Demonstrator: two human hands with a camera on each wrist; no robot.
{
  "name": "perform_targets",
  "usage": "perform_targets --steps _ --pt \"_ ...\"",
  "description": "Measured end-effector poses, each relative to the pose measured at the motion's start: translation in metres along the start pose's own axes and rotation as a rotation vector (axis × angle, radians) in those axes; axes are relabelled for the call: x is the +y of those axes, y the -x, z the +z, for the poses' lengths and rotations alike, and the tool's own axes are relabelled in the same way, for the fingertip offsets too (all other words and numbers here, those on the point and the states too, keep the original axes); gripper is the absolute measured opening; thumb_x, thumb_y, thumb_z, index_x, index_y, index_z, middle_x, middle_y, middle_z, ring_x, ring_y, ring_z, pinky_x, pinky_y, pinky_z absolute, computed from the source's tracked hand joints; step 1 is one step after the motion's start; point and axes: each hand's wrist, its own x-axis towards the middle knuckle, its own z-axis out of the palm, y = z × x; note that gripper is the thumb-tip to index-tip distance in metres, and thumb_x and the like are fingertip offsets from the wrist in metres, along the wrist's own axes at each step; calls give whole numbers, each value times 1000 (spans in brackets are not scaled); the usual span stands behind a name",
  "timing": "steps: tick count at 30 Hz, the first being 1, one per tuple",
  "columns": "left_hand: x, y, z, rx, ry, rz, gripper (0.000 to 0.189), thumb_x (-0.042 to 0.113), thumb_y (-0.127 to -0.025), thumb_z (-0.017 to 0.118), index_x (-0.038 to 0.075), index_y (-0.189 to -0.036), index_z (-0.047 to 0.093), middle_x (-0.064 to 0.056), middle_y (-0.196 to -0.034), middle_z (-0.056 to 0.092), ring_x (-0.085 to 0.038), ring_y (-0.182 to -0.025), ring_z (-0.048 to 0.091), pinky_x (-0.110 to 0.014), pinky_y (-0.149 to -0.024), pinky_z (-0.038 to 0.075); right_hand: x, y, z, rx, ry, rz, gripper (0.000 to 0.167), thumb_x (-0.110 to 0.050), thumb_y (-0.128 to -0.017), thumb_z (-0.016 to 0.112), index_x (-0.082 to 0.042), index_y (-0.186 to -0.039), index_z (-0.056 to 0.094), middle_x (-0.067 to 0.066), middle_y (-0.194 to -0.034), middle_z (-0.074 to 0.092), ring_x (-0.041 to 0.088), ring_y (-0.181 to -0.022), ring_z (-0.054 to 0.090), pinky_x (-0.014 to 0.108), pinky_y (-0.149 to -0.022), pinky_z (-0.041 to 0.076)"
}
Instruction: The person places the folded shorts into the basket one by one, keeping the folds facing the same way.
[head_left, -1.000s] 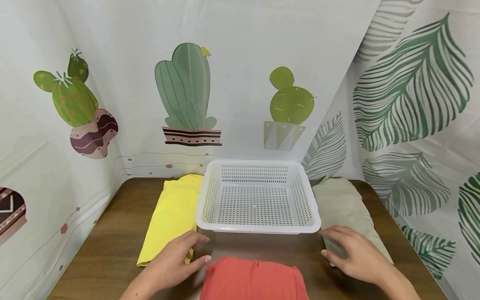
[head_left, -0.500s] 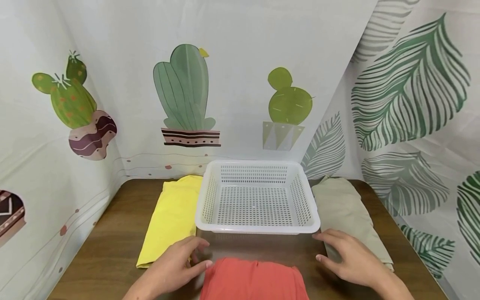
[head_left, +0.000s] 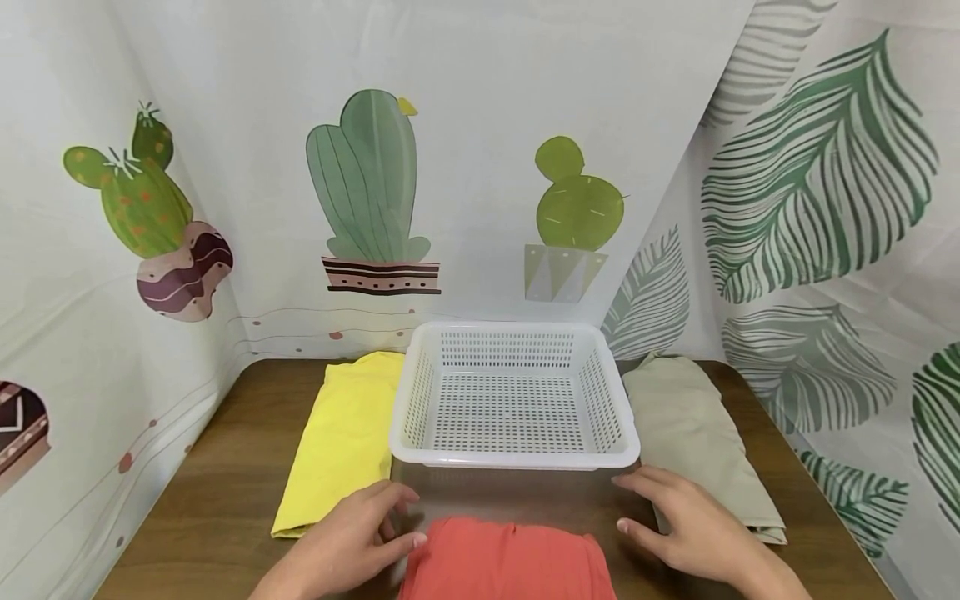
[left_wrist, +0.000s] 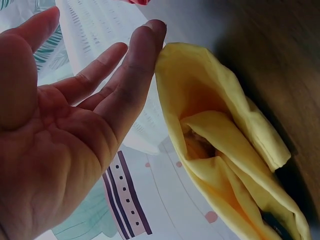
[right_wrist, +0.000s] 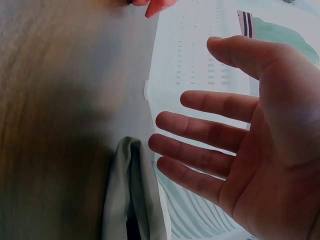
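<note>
In the head view a red folded cloth (head_left: 510, 562) lies at the near edge, cut off by the frame. My left hand (head_left: 352, 533) is beside it, thumb tip right at its left edge, fingers relaxed. A yellow folded cloth (head_left: 341, 450) lies just behind that hand; the left wrist view shows the yellow cloth's open folds (left_wrist: 210, 115) near the fingers. To the right of the red cloth, my right hand (head_left: 686, 525) hovers apart from it, holding nothing. The right wrist view shows its fingers (right_wrist: 200, 120) loosely spread, near the grey-beige folded cloth (right_wrist: 135, 195).
A white perforated plastic basket (head_left: 517, 458), with nothing in it, stands at the back centre between the yellow and grey-beige cloths. All rest on a brown wooden table (head_left: 202, 500). A white curtain (head_left: 480, 167) printed with cacti and leaves hangs close behind the table.
My right hand has moved left, off the grey-beige cloth's near side and closer to the red cloth. My left hand has shifted slightly right and nearer. The cloths and basket have stayed put.
</note>
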Motion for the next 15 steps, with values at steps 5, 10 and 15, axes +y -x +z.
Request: perform_targets --steps 5,10,15 --pt "2 0 1 -7 7 -1 51 59 -98 70 15 -125 66 5 -106 65 3 -80 59 -23 -70 54 -4 -1 3 -34 -42 1 46 -31 -86 89 -12 -124 74 -8 -120 71 10 -107 68 40 -87 60" --pt "3 -1 4 -10 6 20 47 58 -98 71 17 -121 67 8 -99 64 1 -78 58 -23 -69 53 -7 -2 7 -49 -75 -13 40 -31 -91 85 -11 -124 73 -9 -118 70 7 -105 67 37 -85 60" --pt "3 -1 6 -17 9 38 44 58 -98 71 19 -118 67 12 -96 63 1 -79 57 -23 -69 52 -11 -2 9 -94 -87 8 39 -35 -95 81 -11 -125 73 -9 -121 70 9 -107 68 38 -86 60"
